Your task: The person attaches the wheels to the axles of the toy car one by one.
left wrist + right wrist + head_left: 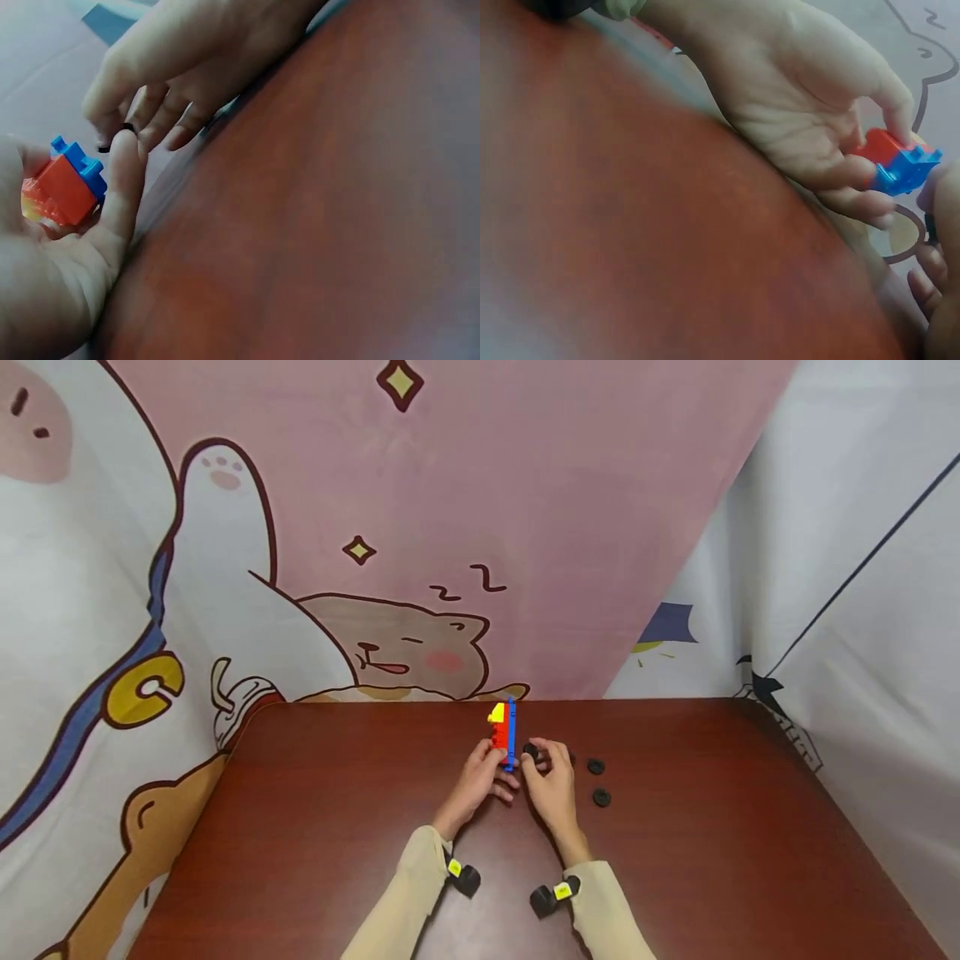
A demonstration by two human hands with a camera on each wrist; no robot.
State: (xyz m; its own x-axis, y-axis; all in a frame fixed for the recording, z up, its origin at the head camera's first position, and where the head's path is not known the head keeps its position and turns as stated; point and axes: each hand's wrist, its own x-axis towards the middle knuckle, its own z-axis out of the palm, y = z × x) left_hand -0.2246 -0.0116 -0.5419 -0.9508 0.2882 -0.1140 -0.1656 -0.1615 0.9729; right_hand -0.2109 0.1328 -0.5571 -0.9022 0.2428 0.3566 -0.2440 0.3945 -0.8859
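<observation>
My left hand (472, 782) grips a small building-block toy (512, 731), tilted up, with a blue base, red blocks and a yellow block at its far end. In the left wrist view, thumb and fingers hold the toy (66, 187) by its red part. Close by on the right, my right hand (553, 787) pinches a small black wheel (531, 750) between thumb and fingertips, beside the blue base. That wheel is mostly covered by fingers in both wrist views; whether it touches the toy I cannot tell.
Two black wheels (602, 797) lie on the brown table (712, 827) to the right of my right hand. Another dark piece (572, 758) shows partly behind that hand. A printed cloth (570, 527) hangs behind the table's far edge.
</observation>
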